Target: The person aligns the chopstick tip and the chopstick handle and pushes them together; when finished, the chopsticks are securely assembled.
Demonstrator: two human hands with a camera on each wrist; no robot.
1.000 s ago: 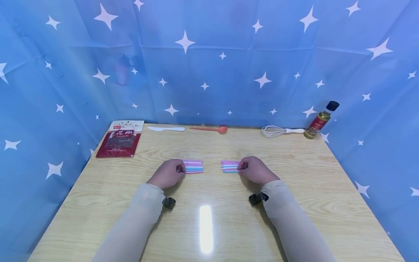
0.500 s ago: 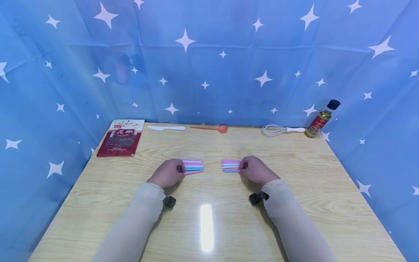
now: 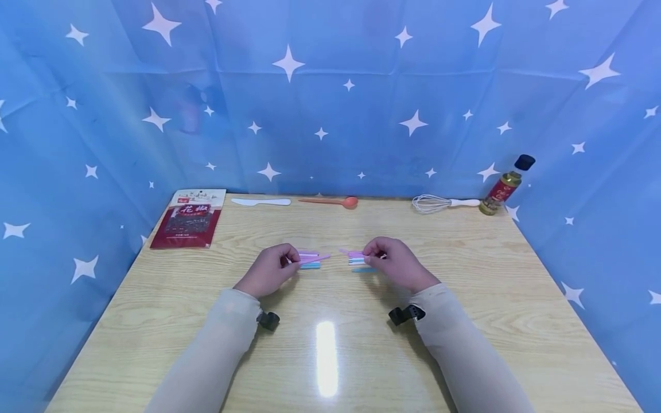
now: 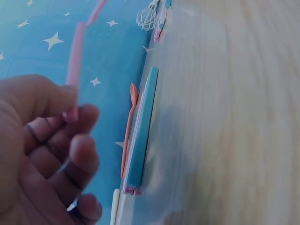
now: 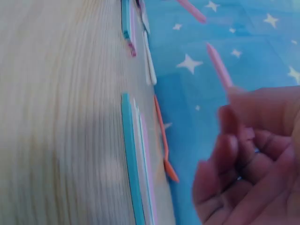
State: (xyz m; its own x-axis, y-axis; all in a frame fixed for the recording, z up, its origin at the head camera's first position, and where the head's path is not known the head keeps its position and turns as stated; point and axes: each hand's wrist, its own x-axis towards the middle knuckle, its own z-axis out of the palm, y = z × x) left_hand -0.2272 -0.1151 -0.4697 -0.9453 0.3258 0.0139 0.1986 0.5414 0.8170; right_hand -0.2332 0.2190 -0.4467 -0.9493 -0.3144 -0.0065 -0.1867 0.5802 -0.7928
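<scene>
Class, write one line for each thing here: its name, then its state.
Left hand: pinching a pink stick
Right hand: pinching another pink stick
Left row of sticks: lying side by side
Right row of sticks: lying side by side
Bottle: capped, standing
Red packet: front up, seal unclear
White knife: lying flat
Orange spoon: lying flat
Whisk: lying down

1. Table (image 3: 330, 229), far edge: packet (image 3: 187, 222) and bottle (image 3: 502, 190) block the corners; knife (image 3: 261, 202), spoon (image 3: 349, 202), whisk (image 3: 434, 203) lie between.
2. Centre: pink sticks (image 4: 75, 58) in left hand (image 3: 271, 268) and right hand (image 3: 396, 265) narrow the gap between bundles (image 4: 144, 129).
3. Free passage: outside both forearms (image 3: 212, 344), toward side edges.
</scene>
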